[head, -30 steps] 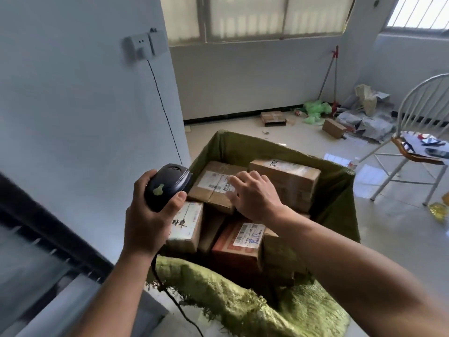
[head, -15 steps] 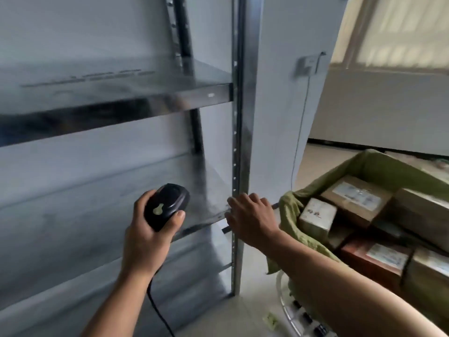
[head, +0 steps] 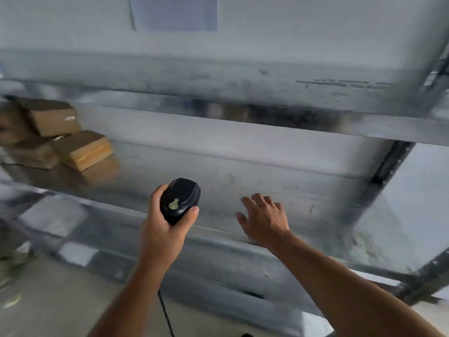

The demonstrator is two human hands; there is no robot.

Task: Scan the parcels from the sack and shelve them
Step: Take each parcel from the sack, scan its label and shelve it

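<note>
Shelf [head: 267, 166]: metal, faced squarely; the sack seen earlier is lost from view.
Parcels [head: 80, 149]: stacked at its left end.
Left hand [head: 162, 229]: scanner [head: 180, 200] gripped.
Right hand [head: 263, 220]: spread, nothing held.

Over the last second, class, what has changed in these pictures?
The view swung left from the sack to the shelf; the sack is out of sight. The right hand left the sack's parcels and reaches open and empty over the shelf. The left hand still grips the scanner.
</note>
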